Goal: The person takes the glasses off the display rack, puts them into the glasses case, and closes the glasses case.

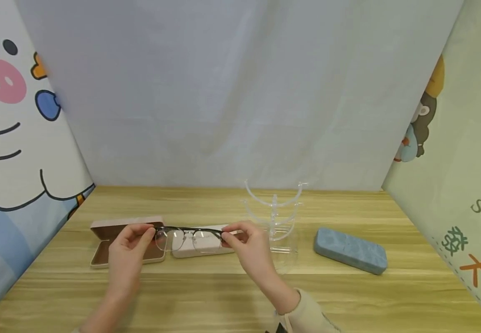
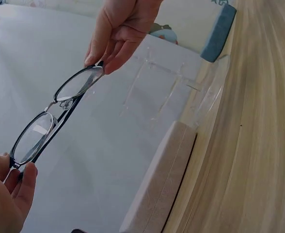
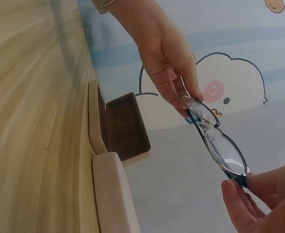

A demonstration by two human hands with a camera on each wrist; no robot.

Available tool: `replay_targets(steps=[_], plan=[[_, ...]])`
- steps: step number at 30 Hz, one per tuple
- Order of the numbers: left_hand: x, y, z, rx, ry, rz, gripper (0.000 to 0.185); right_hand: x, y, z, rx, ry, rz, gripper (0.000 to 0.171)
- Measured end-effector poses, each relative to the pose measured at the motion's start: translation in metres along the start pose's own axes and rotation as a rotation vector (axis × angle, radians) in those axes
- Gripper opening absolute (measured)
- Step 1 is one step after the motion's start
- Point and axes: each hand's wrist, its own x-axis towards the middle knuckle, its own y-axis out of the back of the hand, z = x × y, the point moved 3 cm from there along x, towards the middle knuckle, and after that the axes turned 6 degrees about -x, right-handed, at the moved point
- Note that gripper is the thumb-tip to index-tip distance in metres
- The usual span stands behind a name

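A pair of eyeglasses with a dark upper frame and clear lenses is held level above the table. My left hand pinches the left hinge end between thumb and fingers. At the opposite hinge my right hand pinches the frame the same way. Both wrist views show the temples folded behind the lenses. Behind the left hand lies an open pinkish-beige glasses case with a brown lining. A closed pale case is partly hidden behind the lenses.
Right of the hands stands a clear acrylic eyeglass stand with curved tiers. Farther right lies a closed blue glasses case. The wooden table meets a pale curtain at the back, with printed cloths on both sides.
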Motion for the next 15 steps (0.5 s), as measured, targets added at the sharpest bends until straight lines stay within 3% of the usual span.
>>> replay_targets(steps=[7, 12, 15], plan=[[0.007, 0.012, 0.0, 0.036, -0.014, 0.082, 0.003, 0.01, -0.021, 0.008, 0.079, -0.063, -0.019, 0.014], [0.014, 0.022, -0.004, 0.025, -0.027, 0.104, 0.004, 0.014, -0.038, 0.011, 0.146, -0.092, -0.032, 0.016], [0.019, 0.03, -0.007, 0.074, -0.01, 0.112, 0.005, 0.016, -0.048, 0.013, 0.164, -0.083, -0.039, 0.018]])
